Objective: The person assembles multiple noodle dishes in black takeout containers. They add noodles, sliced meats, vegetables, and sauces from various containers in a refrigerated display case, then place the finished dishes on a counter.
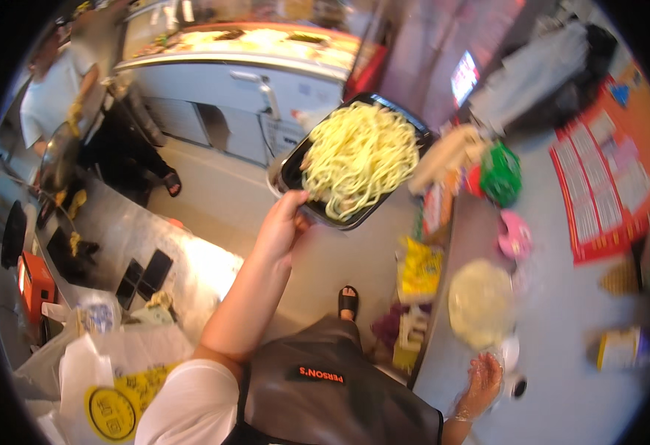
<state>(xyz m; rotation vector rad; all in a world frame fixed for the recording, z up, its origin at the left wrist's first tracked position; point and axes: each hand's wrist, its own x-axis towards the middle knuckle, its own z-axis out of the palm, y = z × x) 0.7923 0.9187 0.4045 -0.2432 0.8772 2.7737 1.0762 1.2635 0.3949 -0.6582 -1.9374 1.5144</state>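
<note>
Noodle tray (354,159) raised on outstretched left hand (280,226), grip pinching its rim, right hand (482,380) spread flat on counter (562,386)

Noodles (360,157) in tray (292,169), left of counter (562,371); bowl (480,302) on counter.

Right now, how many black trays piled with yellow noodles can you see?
1: the black rectangular tray of yellow noodles, held up at its near edge by the left hand. Others could be hidden in the blurred surroundings.

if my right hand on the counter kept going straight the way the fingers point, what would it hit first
Probably the small white container just above your right hand, then the round pale-yellow bowl; motion blur makes depth uncertain.
</note>
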